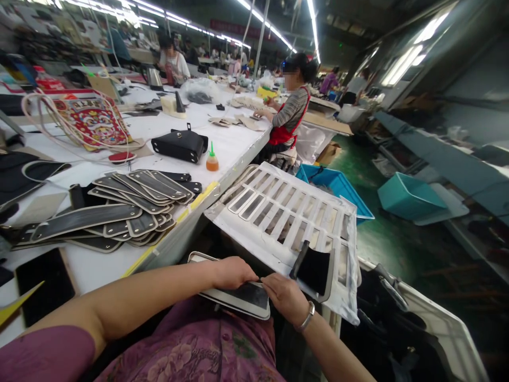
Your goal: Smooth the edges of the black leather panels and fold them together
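Note:
Across my lap lies a black leather-like panel [250, 295] with a pale edge, apparently one of several stacked layers. My left hand [234, 271] is closed over its upper side, fingertips at the far edge. Close beside it, my right hand [284, 297] pinches at the panel's right end, a watch on the wrist. The fingertips of both hands nearly meet at a small dark bit, too small to name. Just beyond my right hand, a black flap-like piece [314, 269] with a grey edge lies on a white slatted rack [274, 212].
Black strips with pale edging [131, 204] are piled on the white table [234, 159]. Nearby stand a black case [180, 146] and a small glue bottle [212, 160]. A phone [45, 286] lies left. A bin of dark pieces [441, 313] stands right; a co-worker [292, 106] sits ahead.

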